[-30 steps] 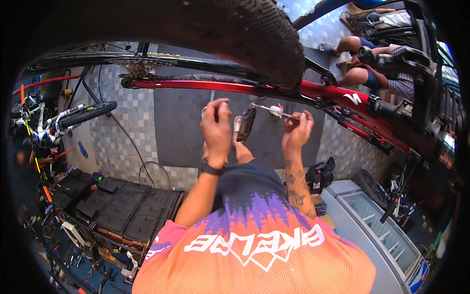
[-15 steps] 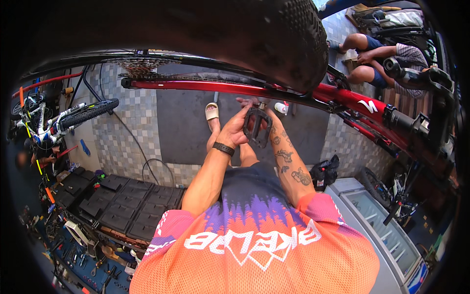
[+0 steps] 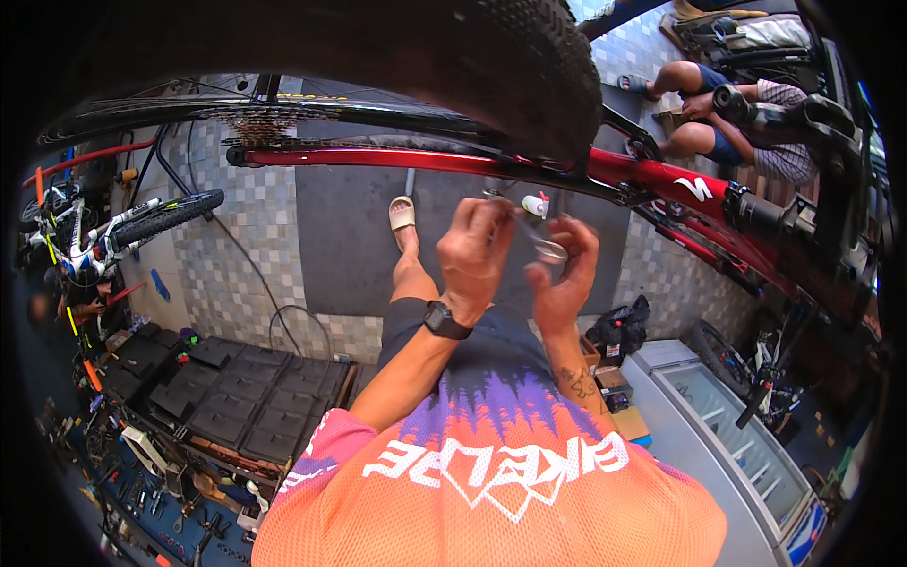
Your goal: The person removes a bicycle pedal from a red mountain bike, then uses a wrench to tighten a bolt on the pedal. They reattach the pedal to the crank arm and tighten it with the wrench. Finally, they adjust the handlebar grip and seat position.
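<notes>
Tiled workshop floor (image 3: 236, 246) below, red bicycle frame (image 3: 453, 163) across the far side. Left hand (image 3: 475, 253) and right hand (image 3: 565, 274) raised close together, fingers pinching a small metal part (image 3: 546, 249) just under the frame.

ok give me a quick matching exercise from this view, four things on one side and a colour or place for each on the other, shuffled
Things:
1. bike frame tube
2. wristwatch
3. sandal
4. tool trays

Colour or place:
A. pale, on a foot on the grey mat
B. red, running across above both hands
C. dark, on the floor at lower left
D. black, on the left hand wrist

Pairs: 1-B, 2-D, 3-A, 4-C
</notes>
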Available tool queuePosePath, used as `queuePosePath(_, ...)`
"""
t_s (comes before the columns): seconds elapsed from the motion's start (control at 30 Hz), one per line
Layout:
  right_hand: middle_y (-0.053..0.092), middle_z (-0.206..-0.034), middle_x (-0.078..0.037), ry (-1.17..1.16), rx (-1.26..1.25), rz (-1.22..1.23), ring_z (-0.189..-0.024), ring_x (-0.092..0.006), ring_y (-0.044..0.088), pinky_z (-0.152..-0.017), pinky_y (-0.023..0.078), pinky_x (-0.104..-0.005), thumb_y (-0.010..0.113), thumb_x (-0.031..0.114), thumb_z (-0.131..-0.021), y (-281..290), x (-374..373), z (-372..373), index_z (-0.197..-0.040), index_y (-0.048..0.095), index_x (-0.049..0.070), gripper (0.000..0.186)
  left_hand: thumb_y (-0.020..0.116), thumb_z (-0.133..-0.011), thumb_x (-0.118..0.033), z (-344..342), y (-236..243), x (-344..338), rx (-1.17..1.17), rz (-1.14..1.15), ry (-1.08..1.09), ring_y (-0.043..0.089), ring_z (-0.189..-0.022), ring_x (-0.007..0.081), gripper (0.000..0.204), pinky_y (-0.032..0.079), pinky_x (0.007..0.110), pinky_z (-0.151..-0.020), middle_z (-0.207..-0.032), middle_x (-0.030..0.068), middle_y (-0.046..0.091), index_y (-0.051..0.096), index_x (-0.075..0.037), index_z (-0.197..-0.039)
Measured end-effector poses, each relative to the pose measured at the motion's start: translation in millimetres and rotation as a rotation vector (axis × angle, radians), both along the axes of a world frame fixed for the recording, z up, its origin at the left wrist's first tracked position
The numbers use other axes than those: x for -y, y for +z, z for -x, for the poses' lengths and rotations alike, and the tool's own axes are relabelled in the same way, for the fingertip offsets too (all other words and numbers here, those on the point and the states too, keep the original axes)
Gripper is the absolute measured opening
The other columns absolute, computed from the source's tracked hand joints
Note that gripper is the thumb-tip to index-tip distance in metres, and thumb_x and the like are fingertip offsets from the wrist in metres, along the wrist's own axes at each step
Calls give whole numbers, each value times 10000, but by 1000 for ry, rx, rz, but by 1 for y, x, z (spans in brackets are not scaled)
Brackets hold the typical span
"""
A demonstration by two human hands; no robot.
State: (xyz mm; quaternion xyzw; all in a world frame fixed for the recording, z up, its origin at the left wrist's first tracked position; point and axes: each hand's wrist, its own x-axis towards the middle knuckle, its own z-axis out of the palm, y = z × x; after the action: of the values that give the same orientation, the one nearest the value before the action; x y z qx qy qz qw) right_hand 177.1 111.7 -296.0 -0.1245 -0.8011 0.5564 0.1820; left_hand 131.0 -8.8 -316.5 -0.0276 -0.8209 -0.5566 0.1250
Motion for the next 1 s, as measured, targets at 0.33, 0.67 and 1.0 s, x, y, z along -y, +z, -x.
queuePosePath(0.33,700,-1028,-137,-549,343,1189,-825,-253,665,-750,560,-370,489,356,-1124,-123,-33,43,-1058,638,52,345,686,-1021,-128,1,-33,26,348,-226,282,666,-866,139,136,536,322,-745,-1011,47,698,698,-57,-1136)
queuePosePath(0.67,716,-1256,-172,545,926,1693,-1119,-277,683,-1002,546,-443,531,422,-1085,-201,24,90,-1297,653,-35,518,664,-1072,-319,27,-119,45,1280,-1611,-37,724,-968,173,238,620,325,-864,-1042,60,735,646,-88,-1126)
queuePosePath(1.0,709,-1024,-58,-69,523,97,-819,-125,633,-752,529,-296,572,297,-1094,-58,-12,11,-1157,641,-12,323,783,-905,19,4,-12,2,85,-269,87,735,-881,223,183,616,342,-709,-1041,73,717,731,-25,-1075)
